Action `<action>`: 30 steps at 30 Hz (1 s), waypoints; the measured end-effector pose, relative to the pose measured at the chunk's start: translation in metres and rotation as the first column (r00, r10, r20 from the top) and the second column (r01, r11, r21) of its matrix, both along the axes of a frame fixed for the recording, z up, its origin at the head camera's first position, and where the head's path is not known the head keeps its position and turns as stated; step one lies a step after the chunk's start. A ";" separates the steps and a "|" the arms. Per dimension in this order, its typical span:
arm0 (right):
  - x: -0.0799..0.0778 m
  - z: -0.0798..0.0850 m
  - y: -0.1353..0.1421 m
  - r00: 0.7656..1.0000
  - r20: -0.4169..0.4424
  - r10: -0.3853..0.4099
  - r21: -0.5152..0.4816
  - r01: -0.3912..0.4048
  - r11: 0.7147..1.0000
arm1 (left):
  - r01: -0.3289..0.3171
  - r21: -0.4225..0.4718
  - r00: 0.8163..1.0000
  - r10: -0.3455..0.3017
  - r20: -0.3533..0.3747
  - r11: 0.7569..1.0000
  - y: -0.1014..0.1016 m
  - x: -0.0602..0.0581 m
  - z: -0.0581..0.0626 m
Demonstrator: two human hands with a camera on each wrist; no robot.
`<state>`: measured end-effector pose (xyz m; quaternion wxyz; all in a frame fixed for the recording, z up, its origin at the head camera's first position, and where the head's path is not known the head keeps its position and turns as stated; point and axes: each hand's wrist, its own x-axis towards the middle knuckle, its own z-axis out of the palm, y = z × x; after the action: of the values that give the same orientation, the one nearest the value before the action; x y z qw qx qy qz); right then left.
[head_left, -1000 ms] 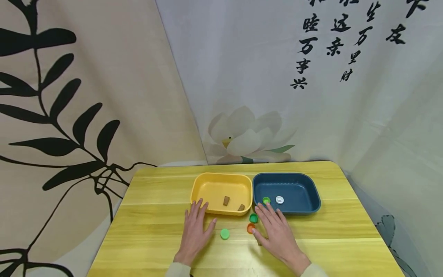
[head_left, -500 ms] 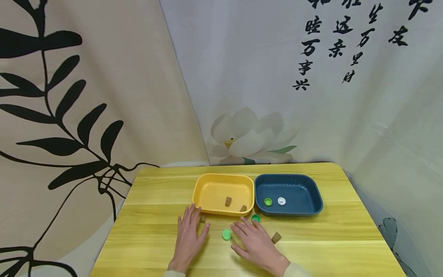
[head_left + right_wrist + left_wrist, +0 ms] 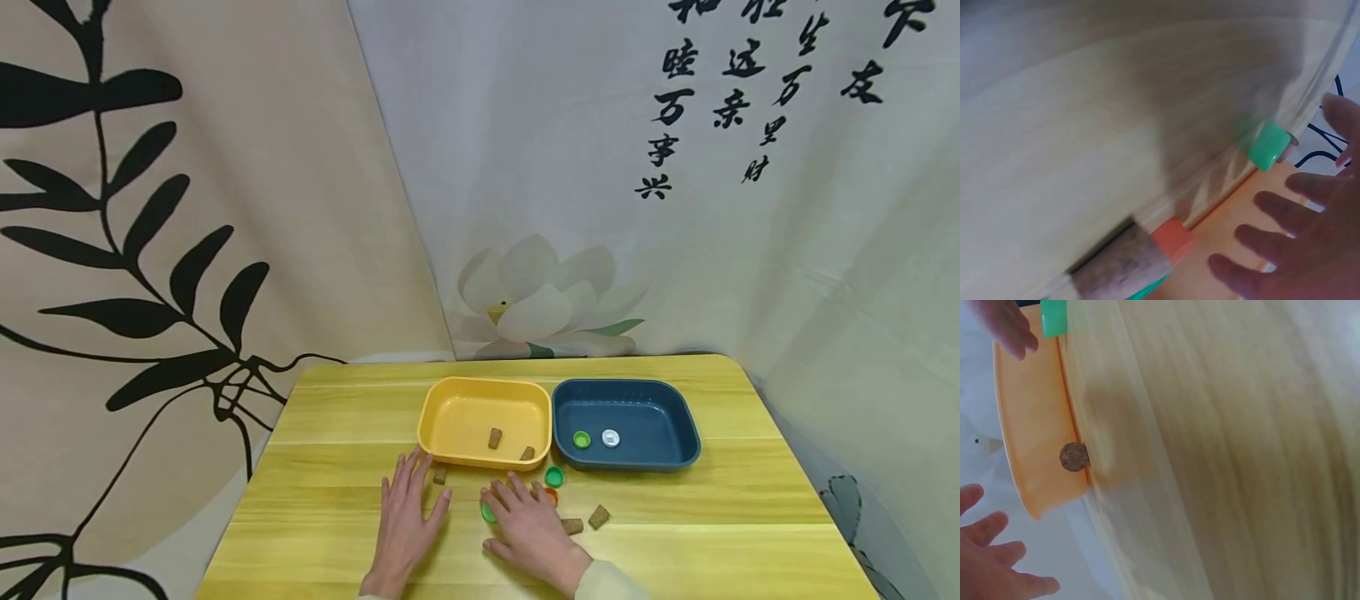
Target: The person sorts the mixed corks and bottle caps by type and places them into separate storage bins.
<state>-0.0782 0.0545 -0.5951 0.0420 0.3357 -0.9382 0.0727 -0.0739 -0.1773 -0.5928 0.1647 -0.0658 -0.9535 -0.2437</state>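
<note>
Nearest: left hand [image 3: 403,525], low over the worktop [image 3: 712,542], fingers and thumb spread wide, holding nothing. Alongside: right hand [image 3: 534,527], back upward, fingers likewise wide and nearly straight, nothing between them. Partly hidden past those fingertips in the head view: light-green cap [image 3: 488,512], on the worktop in front of the trays; contact unclear from the wrist views, cannot tell. By the right hand's outer edge: near cork [image 3: 572,527], lying on its side, with tilted cork [image 3: 598,517] just beyond it. Behind the right knuckles: orange cap [image 3: 552,496], partly covered, then dark-green cap [image 3: 554,477], near the seam between trays. Ahead of the left thumb and forefinger: front cork [image 3: 440,474], close against the yellow tray, apart from the fingers. Farther: yellow tray [image 3: 450,408] with two tray corks [image 3: 495,438] inside; right beside it, blue tray [image 3: 652,417] with bright-green cap [image 3: 582,439] and white cap [image 3: 611,437]. Farthest: printed curtain [image 3: 750,250]. Step in hand, by judgement: reaching, right toward light-green cap, left toward front cork, no grasp made. Called for next, also by judgement: lower right fingertips around the cap's rim and pinch lightly, without nudging orange cap; on the left, narrow thumb and forefinger about the front cork.
</note>
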 end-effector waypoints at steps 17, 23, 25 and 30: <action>0.002 -0.010 -0.004 0.987 -0.157 -0.022 0.026 0.026 0.999 | 0.015 0.018 1.000 -0.014 -0.016 1.000 0.004 0.004 -0.004; 0.008 -0.001 0.008 0.993 -0.114 -0.030 -0.103 0.018 0.995 | 0.036 0.017 0.999 -0.036 -0.009 0.999 0.009 0.002 -0.002; 0.011 0.002 0.014 0.994 -0.105 -0.034 -0.133 0.020 0.991 | 0.042 0.013 0.999 -0.042 -0.009 0.999 0.012 0.000 -0.001; 0.016 0.010 0.030 0.991 -0.125 -0.053 -0.174 0.031 0.984 | 0.066 0.012 0.997 -0.066 -0.033 0.998 0.023 -0.006 0.002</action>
<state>-0.0621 0.0850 -0.5851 0.1329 0.3148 -0.9307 0.1306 -0.0798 -0.1541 -0.5907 0.1724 -0.1002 -0.9464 -0.2541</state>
